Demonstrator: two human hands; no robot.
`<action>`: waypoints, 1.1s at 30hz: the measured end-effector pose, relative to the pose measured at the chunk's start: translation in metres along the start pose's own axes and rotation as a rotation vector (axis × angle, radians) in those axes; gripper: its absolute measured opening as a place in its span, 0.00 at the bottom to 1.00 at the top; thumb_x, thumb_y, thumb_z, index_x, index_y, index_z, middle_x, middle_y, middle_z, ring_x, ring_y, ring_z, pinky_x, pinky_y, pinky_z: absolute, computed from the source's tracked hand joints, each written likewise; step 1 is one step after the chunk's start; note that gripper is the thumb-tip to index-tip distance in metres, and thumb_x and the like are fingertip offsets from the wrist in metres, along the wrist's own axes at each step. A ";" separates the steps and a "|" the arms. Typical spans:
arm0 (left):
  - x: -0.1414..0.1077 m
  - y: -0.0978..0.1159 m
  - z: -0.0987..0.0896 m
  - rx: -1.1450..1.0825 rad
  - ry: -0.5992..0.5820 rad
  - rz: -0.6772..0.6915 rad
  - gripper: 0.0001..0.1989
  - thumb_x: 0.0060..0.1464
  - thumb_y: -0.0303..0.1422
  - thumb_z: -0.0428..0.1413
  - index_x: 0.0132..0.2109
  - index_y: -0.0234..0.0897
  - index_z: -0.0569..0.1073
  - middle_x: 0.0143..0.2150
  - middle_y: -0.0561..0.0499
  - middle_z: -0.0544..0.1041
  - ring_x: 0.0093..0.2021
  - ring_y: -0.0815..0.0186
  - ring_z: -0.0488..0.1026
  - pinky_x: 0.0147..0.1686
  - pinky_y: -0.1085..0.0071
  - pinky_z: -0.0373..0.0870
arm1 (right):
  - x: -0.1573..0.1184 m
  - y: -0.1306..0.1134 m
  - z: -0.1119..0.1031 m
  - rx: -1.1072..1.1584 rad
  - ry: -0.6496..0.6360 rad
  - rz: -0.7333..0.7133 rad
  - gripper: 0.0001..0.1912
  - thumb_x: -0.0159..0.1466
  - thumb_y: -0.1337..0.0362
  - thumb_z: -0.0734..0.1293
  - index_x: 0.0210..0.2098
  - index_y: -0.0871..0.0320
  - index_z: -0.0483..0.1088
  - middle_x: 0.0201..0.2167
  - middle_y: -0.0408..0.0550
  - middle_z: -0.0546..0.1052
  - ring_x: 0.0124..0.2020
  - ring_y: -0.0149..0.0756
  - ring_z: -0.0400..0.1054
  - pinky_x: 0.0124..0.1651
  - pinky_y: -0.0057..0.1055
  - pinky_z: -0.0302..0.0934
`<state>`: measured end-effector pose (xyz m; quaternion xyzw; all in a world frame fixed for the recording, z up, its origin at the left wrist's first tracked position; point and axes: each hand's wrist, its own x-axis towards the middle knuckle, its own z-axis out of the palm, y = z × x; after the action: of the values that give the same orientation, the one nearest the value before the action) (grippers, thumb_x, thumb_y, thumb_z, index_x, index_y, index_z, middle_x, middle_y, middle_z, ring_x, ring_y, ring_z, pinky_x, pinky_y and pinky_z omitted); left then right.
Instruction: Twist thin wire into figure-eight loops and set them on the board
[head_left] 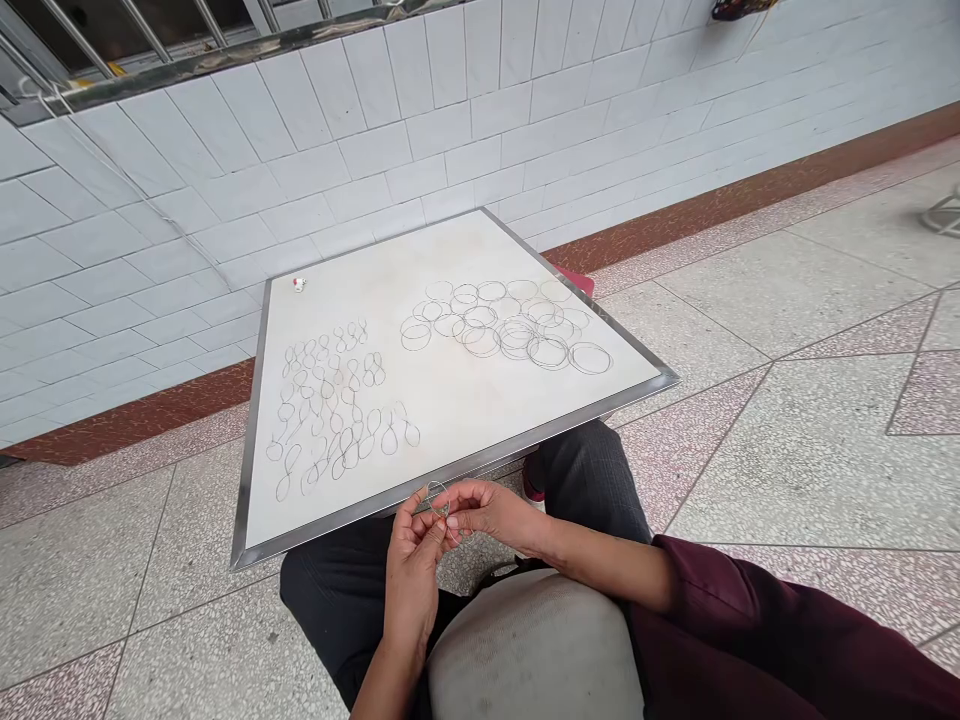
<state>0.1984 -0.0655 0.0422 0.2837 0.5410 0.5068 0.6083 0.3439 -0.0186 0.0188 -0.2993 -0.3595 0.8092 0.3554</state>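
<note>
Just off the table's front edge, my left hand and my right hand meet over a thin wire loop. Both hands pinch the wire between thumb and fingers, and one loop of it stands up above the fingertips. Part of the wire is hidden behind the fingers. On the left of the white table lie rows of wires twisted into figure-eight shapes. Plain round wire rings lie overlapping in a spread on the right side.
A small white and red object sits at the table's far left corner. The table's metal rim runs above my knees. Behind it stands a white tiled wall. Something red shows beyond the right edge.
</note>
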 end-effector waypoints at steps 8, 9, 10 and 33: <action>-0.003 0.005 0.003 -0.066 -0.006 -0.108 0.29 0.45 0.33 0.68 0.54 0.37 0.69 0.32 0.54 0.74 0.29 0.69 0.72 0.34 0.70 0.71 | -0.003 -0.003 -0.007 0.044 -0.103 0.103 0.20 0.51 0.59 0.79 0.42 0.59 0.78 0.31 0.43 0.76 0.28 0.28 0.68 0.38 0.30 0.59; -0.003 0.004 0.002 -0.071 -0.004 -0.118 0.29 0.44 0.33 0.68 0.54 0.37 0.69 0.31 0.54 0.73 0.29 0.70 0.72 0.33 0.70 0.71 | -0.003 -0.003 -0.007 0.048 -0.113 0.103 0.20 0.51 0.59 0.79 0.42 0.59 0.78 0.31 0.44 0.76 0.28 0.28 0.68 0.38 0.30 0.59; -0.003 0.004 0.002 -0.074 -0.003 -0.124 0.29 0.44 0.33 0.68 0.53 0.37 0.70 0.31 0.54 0.73 0.28 0.70 0.71 0.33 0.70 0.70 | -0.002 -0.003 -0.008 0.052 -0.128 0.103 0.20 0.52 0.58 0.79 0.42 0.59 0.78 0.31 0.44 0.76 0.28 0.28 0.68 0.38 0.30 0.60; -0.002 0.000 0.003 -0.073 0.040 -0.017 0.22 0.49 0.34 0.65 0.52 0.40 0.72 0.32 0.56 0.70 0.30 0.71 0.70 0.36 0.72 0.68 | -0.004 -0.002 -0.013 -0.140 -0.079 0.133 0.22 0.48 0.59 0.79 0.38 0.57 0.71 0.30 0.40 0.73 0.30 0.29 0.66 0.37 0.30 0.63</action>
<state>0.2017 -0.0662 0.0437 0.2463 0.5365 0.5267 0.6116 0.3563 -0.0159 0.0146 -0.3146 -0.4080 0.8152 0.2647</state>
